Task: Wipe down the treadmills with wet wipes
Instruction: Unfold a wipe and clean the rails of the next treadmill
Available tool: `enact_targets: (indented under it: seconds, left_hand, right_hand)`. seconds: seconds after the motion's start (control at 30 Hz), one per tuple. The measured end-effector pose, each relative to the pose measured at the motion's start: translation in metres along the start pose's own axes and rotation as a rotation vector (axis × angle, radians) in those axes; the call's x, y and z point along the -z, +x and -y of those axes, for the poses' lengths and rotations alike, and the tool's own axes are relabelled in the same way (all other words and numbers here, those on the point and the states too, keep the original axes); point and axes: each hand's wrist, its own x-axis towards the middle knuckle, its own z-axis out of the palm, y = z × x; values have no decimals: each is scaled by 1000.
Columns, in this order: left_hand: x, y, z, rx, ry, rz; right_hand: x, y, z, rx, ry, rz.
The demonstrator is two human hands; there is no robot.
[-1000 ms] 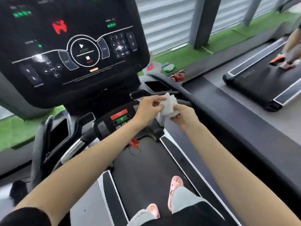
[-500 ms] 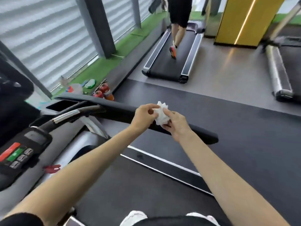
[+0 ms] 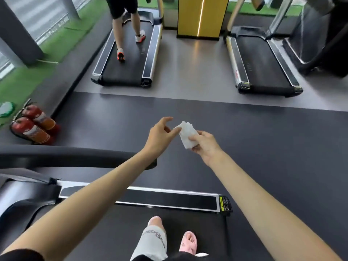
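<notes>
Right hand (image 3: 205, 146) pinches wet wipe (image 3: 187, 135); left hand (image 3: 160, 136) loose, fingertip touching it. Dark floor (image 3: 263, 138); occupied treadmill (image 3: 128, 72) 11 o'clock, second treadmill (image 3: 263, 72) 1, fire extinguishers (image 3: 33, 129) 9.

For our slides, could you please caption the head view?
Standing on a treadmill: right hand pinches wet wipe, left hand open beside it.

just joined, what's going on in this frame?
A person stands on a treadmill and holds a folded white wet wipe in mid-air, pinched in the right hand. The left hand is beside it with loose fingers, one fingertip at the wipe's edge. The wipe touches no surface, so no wiping is under way. Ahead, another person walks on a second treadmill.
</notes>
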Motion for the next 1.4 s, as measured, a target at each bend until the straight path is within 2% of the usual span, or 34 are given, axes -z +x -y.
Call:
enact_targets:
  seconds: [0.1,0.23,0.33,0.53,0.77,1.1,1.27,1.4]
  left_hand:
    - [-14,38,-4,147,-103,112]
    - [-23,97,-9,378,-318,380]
    - [-32,147,-21,365,-390,511]
    - [-54,218,-54,409,-576,472]
    - [-77,278,-70,466,-655,321]
    - [-89,337,-87,436,-704,233]
    - [-74,393,-65,442,-668,272]
    - [-70,463,-19,434,-622,283]
  right_hand:
    - [16,24,7,-18,3,-21]
    - [23,66,31,9,-33,-56]
    - [32,101,60,59,-36,-73]
    - [46,153,114,67,105,-119]
    - [63,203,150,18,236,-157]
    - [67,279,214,86,79,-122]
    - [40,330,226,105,14,-124]
    - [5,406,225,133,-8,-170]
